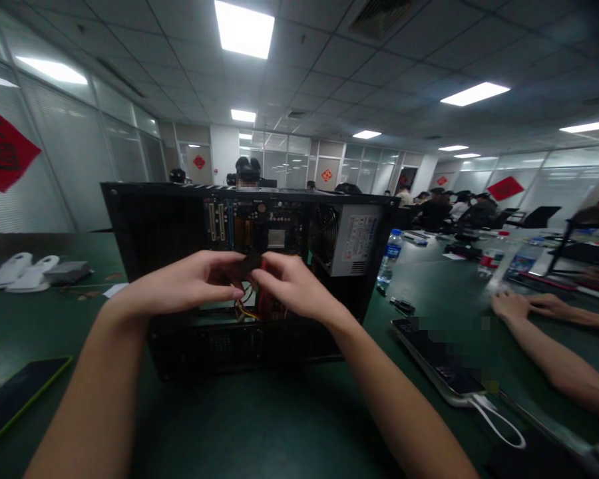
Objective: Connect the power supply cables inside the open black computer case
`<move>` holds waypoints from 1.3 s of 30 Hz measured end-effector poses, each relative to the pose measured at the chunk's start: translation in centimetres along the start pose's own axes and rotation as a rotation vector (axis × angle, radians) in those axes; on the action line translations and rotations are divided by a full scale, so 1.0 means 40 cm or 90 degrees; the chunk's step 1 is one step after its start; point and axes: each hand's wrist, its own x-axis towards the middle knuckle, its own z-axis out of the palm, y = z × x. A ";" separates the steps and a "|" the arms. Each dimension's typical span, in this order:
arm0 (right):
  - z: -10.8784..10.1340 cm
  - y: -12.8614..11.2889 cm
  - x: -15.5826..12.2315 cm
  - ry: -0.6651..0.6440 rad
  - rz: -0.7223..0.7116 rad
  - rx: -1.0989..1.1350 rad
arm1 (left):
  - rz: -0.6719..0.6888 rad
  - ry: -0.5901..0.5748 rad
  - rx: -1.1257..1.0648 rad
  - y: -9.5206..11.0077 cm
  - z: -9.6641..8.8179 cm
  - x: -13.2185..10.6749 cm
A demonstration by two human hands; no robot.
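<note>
A black computer case (130,266) stands on the table with its side open towards me. Inside it are a motherboard (292,223) and, at the upper right, a silver power supply (357,239) with a fan. Both my hands reach into the opening. My left hand (184,283) and my right hand (294,286) meet at a small dark part (251,265), fingers closed on it from either side; its kind is unclear. Yellow, red and black cables (244,309) hang just below my fingers, partly hidden by them.
To the right lie a phone (439,359) with a white cable, a small black connector (402,305) and a water bottle (392,253). Another person's hands (512,305) rest farther right. White devices (32,273) and a dark mat (24,392) are at the left.
</note>
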 end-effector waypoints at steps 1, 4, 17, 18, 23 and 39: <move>-0.017 0.000 0.001 0.035 0.017 0.073 | 0.012 0.006 -0.027 0.006 0.001 -0.001; -0.061 -0.005 -0.003 0.069 0.075 0.211 | 0.051 0.048 -0.073 0.021 0.003 -0.004; -0.063 -0.016 -0.003 0.104 0.157 0.386 | 0.124 0.237 0.045 0.056 0.044 0.003; -0.062 -0.017 -0.003 0.109 0.158 0.395 | 0.125 0.242 0.062 0.056 0.045 0.003; -0.061 -0.028 -0.006 0.122 0.133 0.376 | 0.139 0.253 0.119 0.060 0.047 0.003; -0.050 -0.041 -0.018 0.097 0.079 0.304 | 0.163 0.282 0.209 0.076 0.058 0.001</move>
